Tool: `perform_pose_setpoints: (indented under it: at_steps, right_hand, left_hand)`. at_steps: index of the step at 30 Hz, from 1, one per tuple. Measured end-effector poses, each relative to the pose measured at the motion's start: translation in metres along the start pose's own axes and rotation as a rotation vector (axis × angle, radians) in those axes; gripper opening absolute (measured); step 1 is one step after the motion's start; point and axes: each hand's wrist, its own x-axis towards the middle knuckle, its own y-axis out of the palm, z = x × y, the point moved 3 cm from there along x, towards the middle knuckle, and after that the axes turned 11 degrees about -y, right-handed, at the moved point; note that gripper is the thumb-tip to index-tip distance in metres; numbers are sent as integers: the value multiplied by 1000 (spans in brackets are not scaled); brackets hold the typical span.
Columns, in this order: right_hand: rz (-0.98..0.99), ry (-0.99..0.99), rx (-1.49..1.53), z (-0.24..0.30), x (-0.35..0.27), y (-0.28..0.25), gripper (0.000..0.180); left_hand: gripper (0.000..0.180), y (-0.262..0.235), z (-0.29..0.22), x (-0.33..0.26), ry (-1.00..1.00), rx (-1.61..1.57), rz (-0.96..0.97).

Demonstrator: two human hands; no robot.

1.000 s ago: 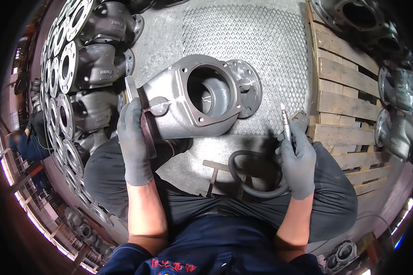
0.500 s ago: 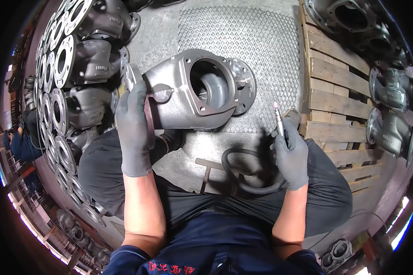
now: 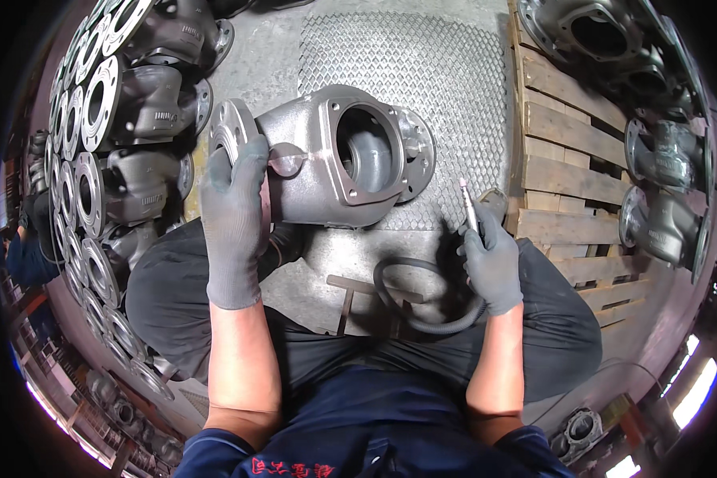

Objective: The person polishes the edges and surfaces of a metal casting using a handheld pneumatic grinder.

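A grey cast metal valve body (image 3: 299,195) lies on its side in front of me. Its large square-cornered opening is turned up and to the right. My gloved left hand (image 3: 235,207) is closed around the rim of its left round flange (image 3: 233,127), with fingers reaching into the bore. To the right, apart from the casting, my gloved right hand (image 3: 492,267) grips a slim die grinder (image 3: 470,209). The grinder points up and away, with a small pink grinding stone (image 3: 464,183) at its tip.
A diamond-patterned metal plate (image 3: 454,103) lies under and beyond the casting. Similar valve bodies (image 3: 147,107) stand in rows at left. A wooden pallet (image 3: 570,179) with more castings is at right. A dark hose (image 3: 382,291) curls near a low metal stand (image 3: 349,291) between my legs.
My left hand has turned the valve body slightly, so more of the left flange's face shows. The grinder stays in my right hand, and the whole view has shifted a little.
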Motion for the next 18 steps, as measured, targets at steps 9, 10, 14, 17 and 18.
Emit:
perform_pose_setpoints:
  at_steps: [9, 10, 14, 17, 18]
  right_hand:
    - [31, -3, -50, 9, 1, -2, 42]
    - [5, -45, -55, 4, 1, -2, 42]
    - [-41, -43, 6, 13, -2, -8, 43]
    - [-32, -5, 28, 12, 0, -10, 44]
    - [-39, -62, -19, 11, 1, -9, 44]
  left_hand:
    - [25, -3, -17, -8, 165, 278, -15]
    - [26, -2, -19, -9, 567, 587, -109]
    - [25, 13, -24, -19, 55, 0, 8]
    - [44, 12, -19, -22, 151, 189, -107]
    - [48, 11, -9, -18, 1, 98, -67]
